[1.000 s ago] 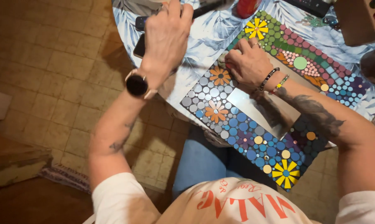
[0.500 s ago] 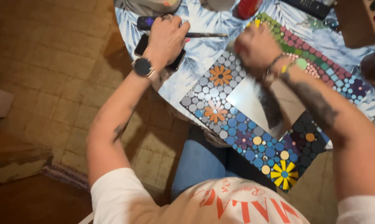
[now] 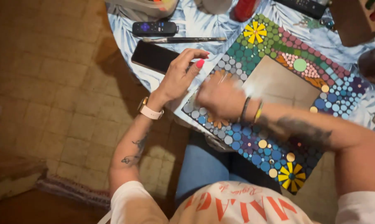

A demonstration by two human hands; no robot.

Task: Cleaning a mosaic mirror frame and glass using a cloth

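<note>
A square mosaic frame (image 3: 253,54) covered in coloured dots and yellow flowers lies on the table, partly over my lap, with a plain mirror panel (image 3: 280,83) in its middle. My left hand (image 3: 180,75), with pink nails and a pale watch strap on the wrist, rests with loosely spread fingers and its fingertips at the frame's left corner. My right hand (image 3: 219,98) is motion-blurred and lies flat on the frame's left border by the orange flower. A whitish smear shows beside it; whether it holds anything is unclear.
A black phone (image 3: 152,56) lies just left of my left hand. Beyond it are a paintbrush (image 3: 183,40) and a dark remote (image 3: 154,28) on the blue leaf-patterned tablecloth (image 3: 195,20). A red container (image 3: 244,8) stands at the far edge. Tiled floor (image 3: 50,83) is to the left.
My left hand came off the phone and moved right to the frame's corner. My right hand slid from the frame's top down to its left border, and the view has tightened.
</note>
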